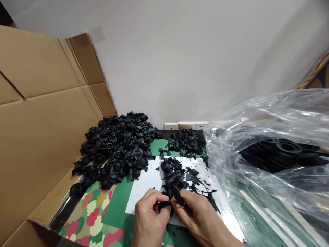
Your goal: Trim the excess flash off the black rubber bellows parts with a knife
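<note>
A: What do your hands hold?

B: Your left hand [151, 214] pinches a small black part [163, 206] between thumb and fingers, at the near side of a white sheet [142, 183]. Your right hand [196, 212] grips a slim dark tool [178, 194], its working end hidden between your hands.

A: Which step does that suggest?

B: Probably trimming this one part: ragged black scraps [193, 179] lie on the sheet towards your right; a large black heap [120, 145] sits beyond your left hand.

A: What does the next move call for?

B: A firm left pinch, a controlled right hand, fingertips clear of the tool.
</note>
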`<state>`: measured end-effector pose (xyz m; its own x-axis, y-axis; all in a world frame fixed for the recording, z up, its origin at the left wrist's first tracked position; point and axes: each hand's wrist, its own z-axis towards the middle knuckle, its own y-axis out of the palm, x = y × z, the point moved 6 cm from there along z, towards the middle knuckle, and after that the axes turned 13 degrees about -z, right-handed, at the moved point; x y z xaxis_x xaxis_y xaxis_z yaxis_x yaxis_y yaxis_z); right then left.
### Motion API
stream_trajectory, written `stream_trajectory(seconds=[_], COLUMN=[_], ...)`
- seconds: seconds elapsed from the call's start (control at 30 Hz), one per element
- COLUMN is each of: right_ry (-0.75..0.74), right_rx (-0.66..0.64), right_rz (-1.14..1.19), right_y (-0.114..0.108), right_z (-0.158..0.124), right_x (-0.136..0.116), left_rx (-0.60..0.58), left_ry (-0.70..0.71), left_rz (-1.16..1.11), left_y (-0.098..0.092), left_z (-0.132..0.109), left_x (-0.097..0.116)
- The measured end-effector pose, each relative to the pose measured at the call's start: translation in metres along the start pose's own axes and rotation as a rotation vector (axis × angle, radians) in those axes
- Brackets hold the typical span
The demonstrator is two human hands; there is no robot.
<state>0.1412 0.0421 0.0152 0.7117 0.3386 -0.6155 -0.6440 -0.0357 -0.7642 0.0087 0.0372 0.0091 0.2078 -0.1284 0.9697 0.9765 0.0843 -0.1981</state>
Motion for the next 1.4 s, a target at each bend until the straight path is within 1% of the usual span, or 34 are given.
stream_trajectory(seconds=[0.1, 0.2, 0.33, 0.4, 0.5, 0.57, 0.63, 0.73, 0.83, 0.9, 1.03, 1.17, 1.27, 1.4], right_ry=[-0.092, -0.196, -0.305, -0.317, -0.263, -0.155, 0.002, 0.193, 0.294, 0.351, 0.399, 0.356, 0.319, 0.344], right_rx=[0.042, 0.089, 0.212, 0.264, 0.265, 0.239, 0.224, 0.19, 0.069, -0.015, -0.114, -0.183, -0.192, -0.166], right_rz=[-0.124, -0.259, -0.474, -0.548, -0.556, -0.505, -0.407, -0.098, 0.237, 0.365, 0.476, 0.538, 0.573, 0.572], right_y=[0.001, 0.002, 0.002, 0.003, 0.005, 0.003, -0.004, -0.014, -0.012, -0.008, 0.001, 0.006, 0.006, 0.006], right_z=[-0.002, -0.003, -0.005, -0.006, -0.005, -0.003, -0.001, 0.001, 0.003, 0.003, 0.0, 0.0, 0.001, 0.001], right_x=[0.0, -0.004, -0.014, -0.018, -0.017, -0.009, 0.003, 0.02, 0.025, 0.025, 0.021, 0.015, 0.012, 0.013], left_rx=[-0.006, -0.004, -0.012, -0.02, -0.035, -0.025, 0.008, 0.071, 0.098, 0.13, 0.139, 0.157, 0.159, 0.111], left_ry=[0.015, 0.073, 0.143, 0.14, 0.1, 0.064, 0.033, -0.044, -0.154, -0.194, -0.218, -0.227, -0.234, -0.276], left_rz=[0.082, 0.158, 0.196, 0.175, 0.078, -0.018, -0.132, -0.284, -0.379, -0.419, -0.444, -0.478, -0.485, -0.519], left_y=[0.002, 0.004, 0.005, 0.005, 0.004, 0.003, 0.001, -0.002, -0.003, -0.004, -0.003, -0.002, -0.001, 0.003], left_z=[0.0, 0.0, 0.0, 0.0, 0.0, 0.001, 0.003, 0.004, 0.004, 0.004, 0.003, 0.003, 0.003, 0.002], left_x=[0.001, 0.009, 0.02, 0.021, 0.019, 0.015, 0.012, 0.007, 0.0, -0.003, -0.006, -0.005, -0.004, -0.006])
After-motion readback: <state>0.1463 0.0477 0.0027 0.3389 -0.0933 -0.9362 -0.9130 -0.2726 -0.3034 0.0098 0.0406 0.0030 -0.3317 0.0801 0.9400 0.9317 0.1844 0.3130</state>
